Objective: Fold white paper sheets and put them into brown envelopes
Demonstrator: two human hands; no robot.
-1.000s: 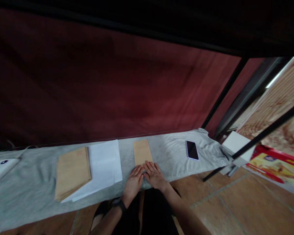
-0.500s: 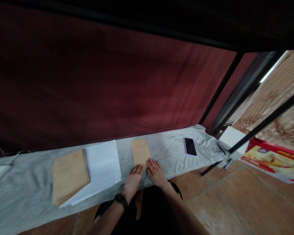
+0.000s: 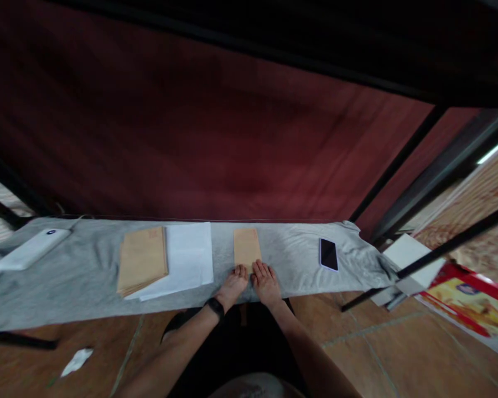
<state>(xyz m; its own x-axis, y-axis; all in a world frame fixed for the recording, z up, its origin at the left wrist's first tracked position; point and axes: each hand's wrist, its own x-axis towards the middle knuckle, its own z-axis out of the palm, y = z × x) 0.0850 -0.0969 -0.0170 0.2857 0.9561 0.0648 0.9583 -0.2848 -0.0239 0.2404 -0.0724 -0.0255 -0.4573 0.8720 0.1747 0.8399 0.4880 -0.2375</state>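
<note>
A single brown paper envelope (image 3: 246,246) lies on the grey cloth in front of me, its long side pointing away. At its near left corner rests my left hand (image 3: 233,283), with a dark band on the wrist and the fingers laid flat. Beside it, my right hand (image 3: 266,283) lies palm down, fingers stretched over the near right corner. The fingertips hide the envelope's near edge. To the left are white paper sheets (image 3: 191,254), partly covered by a stack of brown envelopes (image 3: 144,258).
A phone (image 3: 328,254) lies to the right on the grey cloth (image 3: 290,243). At the far left is a white device (image 3: 33,251) with a cable. A dark red curtain (image 3: 232,138) hangs behind. A red and yellow box (image 3: 473,304) stands on the tiled floor.
My view has turned and levelled, so more of the cloth's left end and the floor shows. Both hands stay at the envelope's near end, with only slight finger movement.
</note>
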